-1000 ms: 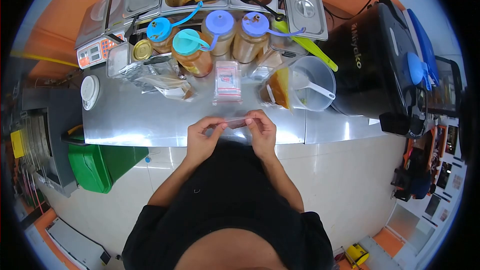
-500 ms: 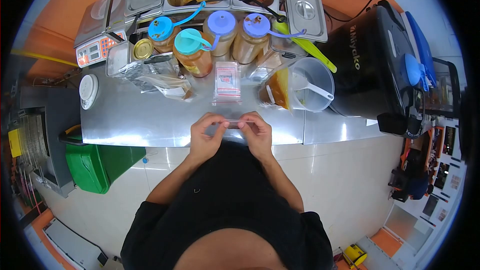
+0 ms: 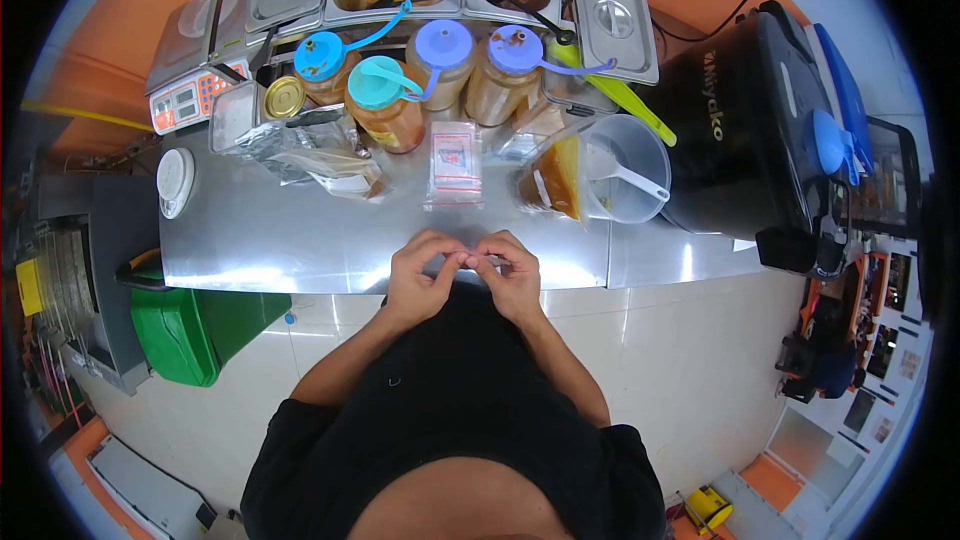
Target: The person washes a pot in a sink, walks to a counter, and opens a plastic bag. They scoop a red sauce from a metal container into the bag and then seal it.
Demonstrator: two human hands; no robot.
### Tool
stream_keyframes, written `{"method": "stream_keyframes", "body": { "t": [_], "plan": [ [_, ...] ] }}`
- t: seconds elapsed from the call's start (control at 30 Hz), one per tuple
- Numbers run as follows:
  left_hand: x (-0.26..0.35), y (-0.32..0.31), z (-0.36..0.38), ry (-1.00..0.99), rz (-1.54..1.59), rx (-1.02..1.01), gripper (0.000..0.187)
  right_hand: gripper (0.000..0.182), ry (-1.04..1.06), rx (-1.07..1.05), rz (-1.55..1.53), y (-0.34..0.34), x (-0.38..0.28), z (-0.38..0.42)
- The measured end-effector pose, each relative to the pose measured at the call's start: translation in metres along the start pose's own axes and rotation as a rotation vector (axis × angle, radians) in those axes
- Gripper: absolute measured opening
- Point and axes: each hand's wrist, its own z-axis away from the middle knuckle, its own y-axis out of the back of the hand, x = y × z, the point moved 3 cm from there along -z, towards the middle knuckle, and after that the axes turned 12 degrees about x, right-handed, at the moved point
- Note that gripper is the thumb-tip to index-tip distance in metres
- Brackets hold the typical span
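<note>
While sauce jars [image 3: 385, 105] stand capped, both hands [image 3: 465, 275] pinch a small clear bag [image 3: 468, 259] together at the counter [image 3: 280, 230] edge; bag apparently unfilled.

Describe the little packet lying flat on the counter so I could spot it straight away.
Start at the steel counter and find the row of sauce jars along its back. Just in front of them, straight beyond the person's hands, lies the packet of small clear bags. Only it is flat, see-through and printed in red.

A stack of small bags [image 3: 454, 166] lies just beyond the hands [image 3: 465, 275]; jars [image 3: 385, 105] behind it, probably a measuring jug [image 3: 625, 168] to their right
</note>
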Motion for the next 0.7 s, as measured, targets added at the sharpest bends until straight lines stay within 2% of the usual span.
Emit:
{"method": "stream_keyframes", "body": {
  "t": [0.17,0.33,0.47,0.57,0.67,0.7],
  "plan": [
    [-0.007,-0.003,0.008,0.003,-0.006,0.018,0.005,0.012,-0.068,0.073,-0.018,0.014,0.015,0.007],
    [-0.012,-0.012,0.01,0.008,-0.033,-0.049,0.005,0.02,-0.21,0.143,-0.177,0.037,0.026,0.012],
    [-0.023,-0.021,0.008,0.018,-0.017,-0.046,0.004,0.02,-0.188,0.145,-0.162,0.048,0.033,0.008],
    [-0.035,-0.029,0.001,0.048,-0.044,-0.053,0.005,0.012,-0.121,0.189,-0.023,0.054,0.036,-0.001],
    [-0.046,-0.034,-0.026,-0.02,-0.127,0.028,0.009,0.006,-0.195,0.312,0.066,0.061,0.045,-0.012],
    [-0.044,-0.035,-0.04,-0.209,-0.343,0.055,0.014,0.011,-0.159,0.409,0.092,0.065,0.046,-0.016]
  ]
}}
